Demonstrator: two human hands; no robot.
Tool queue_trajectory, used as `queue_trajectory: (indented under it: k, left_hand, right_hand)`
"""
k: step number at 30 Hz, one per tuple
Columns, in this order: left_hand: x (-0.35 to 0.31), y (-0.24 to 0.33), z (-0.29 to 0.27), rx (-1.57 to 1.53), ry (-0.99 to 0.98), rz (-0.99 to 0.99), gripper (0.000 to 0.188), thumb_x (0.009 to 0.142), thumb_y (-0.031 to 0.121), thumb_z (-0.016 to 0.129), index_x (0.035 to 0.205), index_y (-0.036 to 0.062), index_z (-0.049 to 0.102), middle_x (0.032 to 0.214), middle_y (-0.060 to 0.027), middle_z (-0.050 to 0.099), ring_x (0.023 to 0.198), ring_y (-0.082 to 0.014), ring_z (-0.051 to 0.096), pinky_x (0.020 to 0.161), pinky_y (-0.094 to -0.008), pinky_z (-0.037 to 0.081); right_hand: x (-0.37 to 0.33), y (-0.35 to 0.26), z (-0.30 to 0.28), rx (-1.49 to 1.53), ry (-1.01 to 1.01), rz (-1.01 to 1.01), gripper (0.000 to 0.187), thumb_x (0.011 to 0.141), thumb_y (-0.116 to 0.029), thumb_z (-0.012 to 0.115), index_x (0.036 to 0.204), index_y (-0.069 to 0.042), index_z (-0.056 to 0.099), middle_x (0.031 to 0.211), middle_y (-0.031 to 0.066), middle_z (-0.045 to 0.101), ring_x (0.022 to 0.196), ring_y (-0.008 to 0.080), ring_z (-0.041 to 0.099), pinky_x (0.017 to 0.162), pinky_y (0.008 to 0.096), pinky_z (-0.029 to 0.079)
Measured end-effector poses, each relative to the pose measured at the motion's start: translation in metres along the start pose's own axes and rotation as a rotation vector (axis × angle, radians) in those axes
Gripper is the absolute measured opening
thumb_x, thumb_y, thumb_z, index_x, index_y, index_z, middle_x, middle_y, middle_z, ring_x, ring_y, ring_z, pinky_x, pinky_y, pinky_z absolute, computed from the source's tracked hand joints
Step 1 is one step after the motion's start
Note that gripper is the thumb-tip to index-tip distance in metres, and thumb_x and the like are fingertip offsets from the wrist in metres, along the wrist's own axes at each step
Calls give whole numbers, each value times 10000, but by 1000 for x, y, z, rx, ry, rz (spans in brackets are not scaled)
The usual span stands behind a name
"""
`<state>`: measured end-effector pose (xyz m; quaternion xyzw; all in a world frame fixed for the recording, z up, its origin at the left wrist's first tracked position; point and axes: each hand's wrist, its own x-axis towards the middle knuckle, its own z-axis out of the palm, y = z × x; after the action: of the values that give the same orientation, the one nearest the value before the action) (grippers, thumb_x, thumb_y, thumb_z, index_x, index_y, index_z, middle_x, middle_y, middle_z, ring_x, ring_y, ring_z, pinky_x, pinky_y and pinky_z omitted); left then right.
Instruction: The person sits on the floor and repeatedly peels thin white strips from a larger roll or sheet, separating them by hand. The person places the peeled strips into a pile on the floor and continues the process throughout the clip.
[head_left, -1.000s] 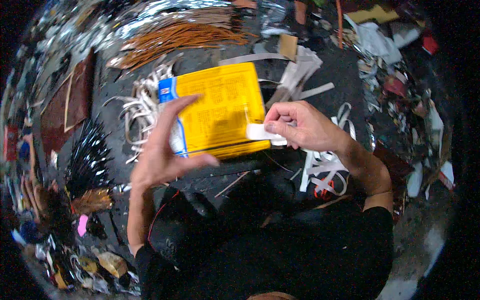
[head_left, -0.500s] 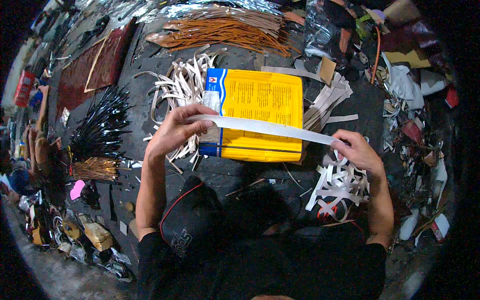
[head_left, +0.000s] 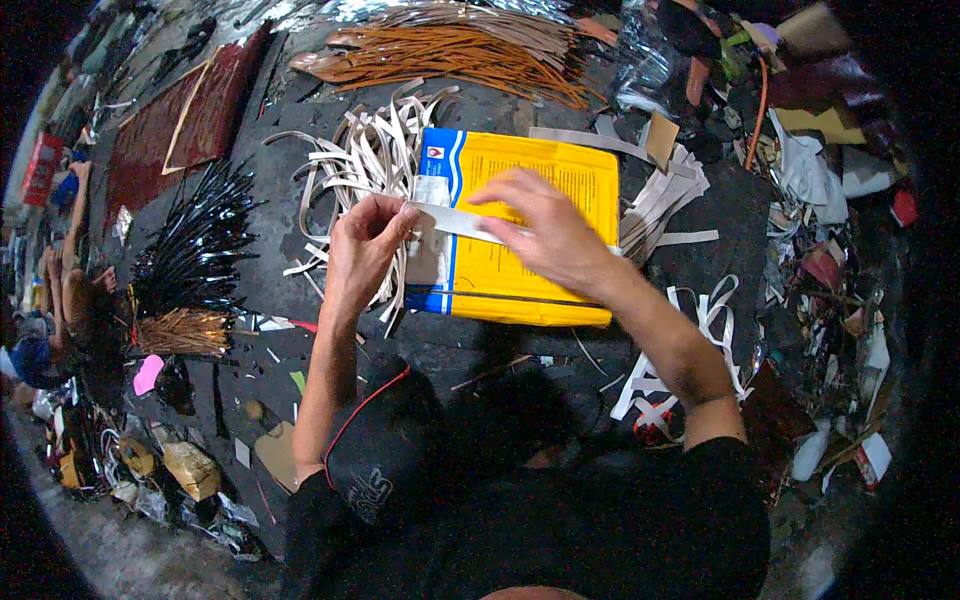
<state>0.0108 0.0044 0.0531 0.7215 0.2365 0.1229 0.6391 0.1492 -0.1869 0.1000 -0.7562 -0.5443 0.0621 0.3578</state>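
Observation:
My left hand [head_left: 368,245] pinches one end of a flat white strip [head_left: 448,219] between thumb and fingertips. The strip runs rightward over a flat yellow-and-blue printed package [head_left: 500,285]. Over the package, my right hand [head_left: 548,225] is slightly blurred, with thumb and fingers apart around the strip. Its thumb overlaps the strip, and the palm hides much of the strip's length. Behind my left hand lies a tangled heap of narrow white strips [head_left: 385,145]. Wider pale strips [head_left: 668,200] fan out at the package's right side, and cut white strips [head_left: 650,383] lie near my right forearm.
Brown strips [head_left: 450,62] lie in a bundle at the far side. To the left are a shiny black bundle [head_left: 195,240] and a dark red sheet [head_left: 165,135]. Another person's arm [head_left: 75,220] shows at the left edge. Mixed scraps [head_left: 825,260] cover the right side.
My right hand has left the strip's right end and moved left and inward over the package. My left hand keeps its pinch and has shifted slightly.

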Motion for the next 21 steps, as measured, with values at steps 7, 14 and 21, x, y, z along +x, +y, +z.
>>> queue_trajectory:
  k: [7,14,21]
  left_hand:
    - [2,-21,0,-120,8,-37,188,859,149,688,948,-15,662,816,-36,663,707,-70,590,639,-210,470]
    - [0,-15,3,-125,44,-105,179,878,159,665,918,-15,648,799,-30,656,697,-69,581,627,-207,461]
    - [9,-33,3,-495,-32,-209,188,902,197,635,909,13,599,745,6,592,633,-50,478,577,-195,380]
  right_hand:
    - [32,4,57,212,-6,71,137,856,-89,613,967,-9,616,916,138,620,856,304,620,765,364,497]
    - [23,13,68,122,82,-66,151,829,-39,635,980,-36,649,885,119,615,829,279,621,745,357,504]
    - [21,10,68,-125,25,-182,178,774,-42,635,951,-55,639,829,88,575,813,261,600,735,353,510]
